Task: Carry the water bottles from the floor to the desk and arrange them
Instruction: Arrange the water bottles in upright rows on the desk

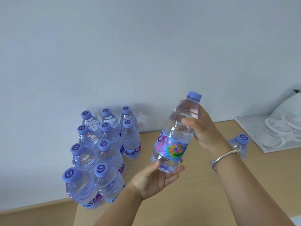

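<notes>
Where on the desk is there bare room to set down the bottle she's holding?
Bare desk lies between the standing bottle group and the lone bottle behind the right wrist, under the held bottle. There is also bare desk behind it, toward the wall. The left edge is crowded with bottles; the white tray fills the right.

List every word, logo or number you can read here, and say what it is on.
"en": end of a pink word on the label of the held bottle.
"amen": partly hidden, label of a back-row bottle.
Swirl mark, no letters: the standing bottles' caps.
Other labels: cut off or blurred.
</notes>
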`<state>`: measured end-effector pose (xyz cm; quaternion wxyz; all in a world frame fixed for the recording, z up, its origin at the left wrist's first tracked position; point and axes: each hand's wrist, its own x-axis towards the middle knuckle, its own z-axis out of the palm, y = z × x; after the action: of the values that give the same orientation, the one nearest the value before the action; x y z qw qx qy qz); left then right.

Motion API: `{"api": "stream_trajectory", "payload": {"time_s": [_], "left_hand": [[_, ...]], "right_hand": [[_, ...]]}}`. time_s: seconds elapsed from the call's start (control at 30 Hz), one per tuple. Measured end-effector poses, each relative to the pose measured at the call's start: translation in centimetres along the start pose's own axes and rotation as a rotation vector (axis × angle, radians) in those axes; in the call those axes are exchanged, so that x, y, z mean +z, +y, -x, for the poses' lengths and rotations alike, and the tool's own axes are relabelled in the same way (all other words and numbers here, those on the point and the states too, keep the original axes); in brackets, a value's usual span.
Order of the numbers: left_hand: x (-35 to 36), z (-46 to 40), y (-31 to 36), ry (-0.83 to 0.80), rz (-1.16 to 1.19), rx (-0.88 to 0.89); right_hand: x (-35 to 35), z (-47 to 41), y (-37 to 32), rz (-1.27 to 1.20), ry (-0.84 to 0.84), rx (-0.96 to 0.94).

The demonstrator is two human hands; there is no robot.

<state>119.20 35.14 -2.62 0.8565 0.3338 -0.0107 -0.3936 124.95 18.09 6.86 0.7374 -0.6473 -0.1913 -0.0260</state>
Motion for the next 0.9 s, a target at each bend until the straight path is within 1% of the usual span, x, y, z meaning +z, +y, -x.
{"api": "stream_trajectory", "payload": {"time_s": [0.1, 0.17, 0.23, 0.3, 0.33, 0.4, 0.43, 0.5, 0.53, 0.57, 0.6, 0.67, 0.77, 0.83, 0.9], "left_hand": [[0.6, 0.9, 0.3, -0.138, 0.023, 0.036], [0.9, 1.3, 0.7, -0.164, 0.004, 0.06], [1.1, 1.7, 0.9, -0.132, -0.013, 0.09], [1.2, 1.9, 1.2, -0.04, -0.099, 0.162], [1.5, 2.1, 1.2, 0.031, -0.204, 0.209], [2.3, 2.3, 1.3, 0.196, -0.449, 0.356], [2.7, 2.2, 1.1, 0.277, -0.537, 0.422], [3.2, 2.0, 0.7, 0.379, -0.618, 0.49], [3.3, 2.0, 0.5, 0.392, -0.631, 0.497], [3.1, 2.0, 0.3, 0.388, -0.63, 0.497], [2.9, 2.0, 0.3, 0.374, -0.621, 0.49], [2.4, 2.5, 1.0, 0.309, -0.562, 0.437], [1.5, 3.5, 1.9, 0.136, -0.358, 0.277], [1.4, 3.8, 2.2, 0.107, -0.306, 0.227], [1.1, 4.0, 2.3, 0.124, -0.27, 0.233]], "right_hand": [[0.8, -0.6, 0.2, -0.208, -0.037, 0.074], [1.3, -0.9, 0.2, -0.243, -0.055, 0.108], [1.6, -1.1, 0.2, -0.264, -0.064, 0.135], [1.6, -1.3, -0.1, -0.242, -0.068, 0.19], [1.5, -1.4, -0.4, -0.186, -0.087, 0.227], [1.5, -1.5, -1.1, 0.026, -0.122, 0.28], [1.8, -1.5, -1.3, 0.139, -0.093, 0.298], [2.4, -1.6, -1.2, 0.287, 0.085, 0.32], [2.8, -1.6, -1.0, 0.32, 0.17, 0.316], [3.1, -1.5, -0.9, 0.331, 0.22, 0.309], [3.3, -1.5, -0.9, 0.336, 0.232, 0.313], [3.3, -1.5, -1.0, 0.337, 0.2, 0.342], [3.7, -1.4, -1.3, 0.283, 0.119, 0.378], [4.2, -1.4, -1.2, 0.221, 0.064, 0.367], [4.6, -1.6, -1.3, 0.197, 0.023, 0.369]]}}
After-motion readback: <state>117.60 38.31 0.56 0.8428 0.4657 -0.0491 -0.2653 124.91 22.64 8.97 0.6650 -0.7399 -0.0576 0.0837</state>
